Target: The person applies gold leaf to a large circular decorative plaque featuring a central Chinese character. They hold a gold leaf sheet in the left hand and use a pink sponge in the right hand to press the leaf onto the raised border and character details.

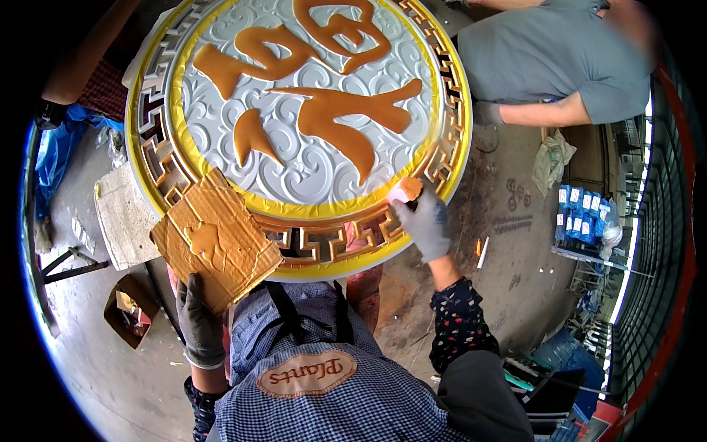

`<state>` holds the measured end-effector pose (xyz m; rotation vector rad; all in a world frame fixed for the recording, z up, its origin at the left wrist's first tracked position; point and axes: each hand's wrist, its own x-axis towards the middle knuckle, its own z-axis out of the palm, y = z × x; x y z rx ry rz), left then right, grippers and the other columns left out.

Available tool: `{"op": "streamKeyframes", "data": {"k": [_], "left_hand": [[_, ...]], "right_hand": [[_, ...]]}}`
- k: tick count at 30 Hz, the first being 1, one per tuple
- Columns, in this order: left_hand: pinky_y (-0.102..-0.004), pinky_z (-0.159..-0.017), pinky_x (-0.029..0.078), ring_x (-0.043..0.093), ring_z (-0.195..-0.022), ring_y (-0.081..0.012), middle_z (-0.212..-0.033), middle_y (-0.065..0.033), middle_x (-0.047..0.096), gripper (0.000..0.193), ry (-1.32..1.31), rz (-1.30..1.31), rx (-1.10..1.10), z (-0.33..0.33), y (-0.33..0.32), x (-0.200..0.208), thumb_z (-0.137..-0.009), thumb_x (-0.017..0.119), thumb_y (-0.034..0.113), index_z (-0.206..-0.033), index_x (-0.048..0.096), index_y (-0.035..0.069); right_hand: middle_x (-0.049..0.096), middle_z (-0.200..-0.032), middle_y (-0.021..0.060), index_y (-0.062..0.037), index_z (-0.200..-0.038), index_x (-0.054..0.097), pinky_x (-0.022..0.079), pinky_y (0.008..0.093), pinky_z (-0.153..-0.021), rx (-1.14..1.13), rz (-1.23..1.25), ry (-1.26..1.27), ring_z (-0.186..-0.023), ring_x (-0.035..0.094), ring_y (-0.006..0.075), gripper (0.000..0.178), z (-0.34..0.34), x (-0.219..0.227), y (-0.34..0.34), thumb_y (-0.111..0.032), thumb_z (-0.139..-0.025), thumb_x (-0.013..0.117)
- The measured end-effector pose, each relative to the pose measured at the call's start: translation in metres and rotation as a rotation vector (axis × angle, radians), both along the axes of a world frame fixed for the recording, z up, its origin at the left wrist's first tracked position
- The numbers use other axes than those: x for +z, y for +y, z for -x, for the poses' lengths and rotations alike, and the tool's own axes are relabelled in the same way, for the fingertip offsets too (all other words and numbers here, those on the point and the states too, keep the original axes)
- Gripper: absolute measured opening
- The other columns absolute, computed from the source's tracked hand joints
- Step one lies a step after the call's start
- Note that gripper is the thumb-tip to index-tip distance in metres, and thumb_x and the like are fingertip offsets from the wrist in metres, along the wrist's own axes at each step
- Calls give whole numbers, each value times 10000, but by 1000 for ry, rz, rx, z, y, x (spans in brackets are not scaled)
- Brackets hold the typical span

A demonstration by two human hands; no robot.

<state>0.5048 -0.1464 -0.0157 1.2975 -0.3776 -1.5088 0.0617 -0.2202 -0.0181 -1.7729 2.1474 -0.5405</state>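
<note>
The right fingers [403,214] grip an orange-tipped pad [410,188], round panel [291,151] beneath; left fingers [193,292] clasp cardboard [217,239] (paint-smeared), mostly beyond them.

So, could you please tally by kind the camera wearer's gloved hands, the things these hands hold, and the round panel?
Gloved hands (left hand, right hand): 2
Cardboard piece: 1
Sponge-like pad: 1
Round panel: 1
Total: 5
</note>
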Motion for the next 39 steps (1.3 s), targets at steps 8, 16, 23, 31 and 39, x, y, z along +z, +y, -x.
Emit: {"op": "streamKeyframes", "data": {"k": [8, 16, 23, 31, 39], "left_hand": [[-309, -1001, 519, 653, -1161, -153, -1299, -81, 679, 433, 20, -8, 35, -3, 2, 4, -1123, 550, 292, -1426, 570, -17], [-401, -1093, 490, 595, -1286, -323, -1461, -176, 570, 702, -232, 97, -159, -29, 19, -22, -924, 614, -104, -1576, 506, 129], [-416, -1092, 488, 587, -1291, -353, -1461, -193, 564, 761, -480, 163, -261, -27, 23, -27, -888, 623, -125, -1593, 489, 129], [-413, -1087, 488, 591, -1284, -364, -1448, -203, 576, 736, -776, 318, -382, -24, 22, -37, -904, 614, -126, -1587, 496, 122], [-431, -1126, 467, 575, -1331, -388, -1482, -226, 561, 739, -996, 455, -442, -22, 22, -31, -880, 620, -127, -1577, 502, 87]], "right_hand": [[774, -1008, 150, -39, -1120, 725, 605, 421, -783, -22, -20, -192, -894, 771, 284, 375, -3, 31, -16, -258, -851, 868], [754, -1106, 214, -18, -1224, 677, 577, 459, -894, -20, 22, 88, -1026, 738, 397, 441, 105, 12, -89, -192, -852, 839], [749, -1082, 213, -26, -1203, 679, 575, 462, -896, 5, -151, 155, -1040, 727, 398, 420, 108, 10, -98, -218, -858, 824], [738, -1088, 219, -49, -1179, 684, 566, 504, -880, 82, -187, 155, -1021, 712, 426, 415, 86, 16, -75, -244, -840, 824], [757, -1086, 211, -44, -1210, 700, 586, 459, -835, 61, -55, -47, -981, 743, 409, 435, 80, 25, -62, -196, -834, 856]]}}
